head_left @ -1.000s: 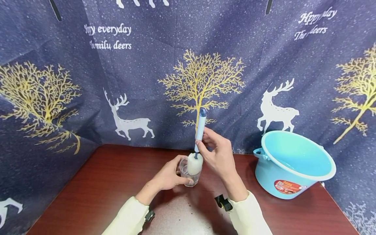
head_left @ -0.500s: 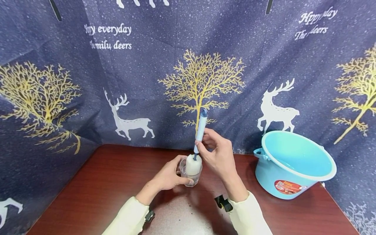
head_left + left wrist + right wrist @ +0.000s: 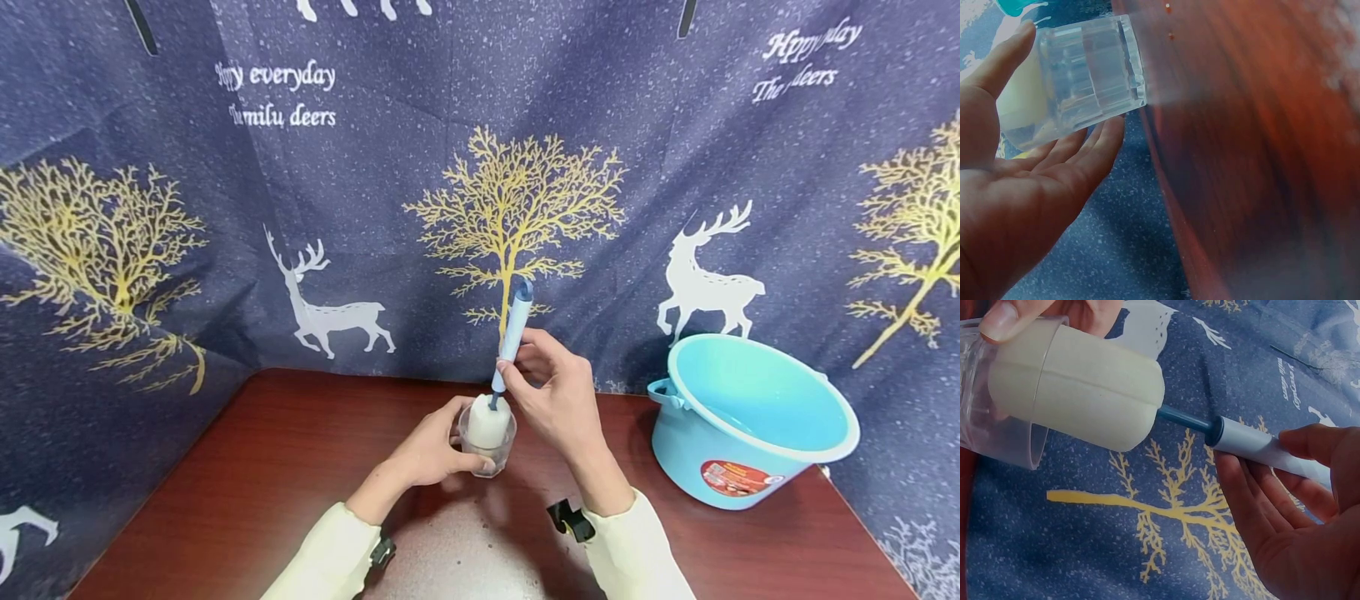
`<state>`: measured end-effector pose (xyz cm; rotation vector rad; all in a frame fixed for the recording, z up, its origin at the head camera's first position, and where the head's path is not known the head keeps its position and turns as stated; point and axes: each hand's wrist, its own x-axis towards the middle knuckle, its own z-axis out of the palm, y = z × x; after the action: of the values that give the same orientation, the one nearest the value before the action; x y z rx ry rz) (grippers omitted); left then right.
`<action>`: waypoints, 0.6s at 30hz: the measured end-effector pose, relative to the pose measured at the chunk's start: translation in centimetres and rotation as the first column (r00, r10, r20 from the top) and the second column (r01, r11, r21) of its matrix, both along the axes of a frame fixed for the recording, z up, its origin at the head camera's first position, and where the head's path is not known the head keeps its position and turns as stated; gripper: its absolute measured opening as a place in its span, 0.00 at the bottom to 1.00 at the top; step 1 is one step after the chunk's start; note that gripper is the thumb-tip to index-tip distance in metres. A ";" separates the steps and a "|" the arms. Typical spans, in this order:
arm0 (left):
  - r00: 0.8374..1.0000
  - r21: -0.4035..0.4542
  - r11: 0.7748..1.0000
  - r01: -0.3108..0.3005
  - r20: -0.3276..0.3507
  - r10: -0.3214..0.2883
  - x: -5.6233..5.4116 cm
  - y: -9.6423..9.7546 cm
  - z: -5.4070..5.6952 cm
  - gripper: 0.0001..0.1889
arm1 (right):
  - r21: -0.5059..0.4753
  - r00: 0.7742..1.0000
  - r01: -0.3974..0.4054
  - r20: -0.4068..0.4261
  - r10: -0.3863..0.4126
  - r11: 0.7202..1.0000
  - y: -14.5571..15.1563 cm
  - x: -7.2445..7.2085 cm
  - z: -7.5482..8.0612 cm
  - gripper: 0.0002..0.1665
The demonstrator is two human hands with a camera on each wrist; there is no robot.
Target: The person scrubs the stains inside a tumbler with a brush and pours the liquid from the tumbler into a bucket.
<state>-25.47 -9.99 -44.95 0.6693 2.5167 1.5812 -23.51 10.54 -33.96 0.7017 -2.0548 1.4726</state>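
My left hand grips a clear cup around its side, the thumb on the near wall and the fingers behind. In my right hand, thumb and fingers pinch the pale blue handle of a sponge cup brush. Its white sponge head sits partly inside the cup, and the upper part sticks out past the rim. The handle leans to the right at its top, where a dark blue end shows. In the left wrist view, the cup's base is close to the tabletop; contact cannot be told.
A light blue bucket with a red label stands on the right of the dark red wooden table. Behind the table hangs a dark blue cloth printed with deer and trees. Small drops lie on the tabletop near the cup.
The sponge head has shifted left and slightly down inside the cup. The handle's top has tipped a little to the right. My left hand and the cup look still.
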 end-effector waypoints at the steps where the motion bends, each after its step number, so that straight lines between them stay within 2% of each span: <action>1: 1.000 0.000 1.000 -0.001 0.000 0.001 0.0 0.0 0.0 0.44 | -0.002 1.000 -0.002 0.001 0.002 1.000 0.0 0.0 0.0 0.17; 18: 1.000 -0.003 1.000 -0.009 -0.009 0.009 0.0 0.0 -0.2 0.42 | -0.048 1.000 -0.013 0.012 0.013 0.999 -0.3 0.0 -0.1 0.17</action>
<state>-25.47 -10.01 -45.14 0.6670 2.5319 1.5812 -23.50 10.28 -34.05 0.6900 -2.0211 1.5319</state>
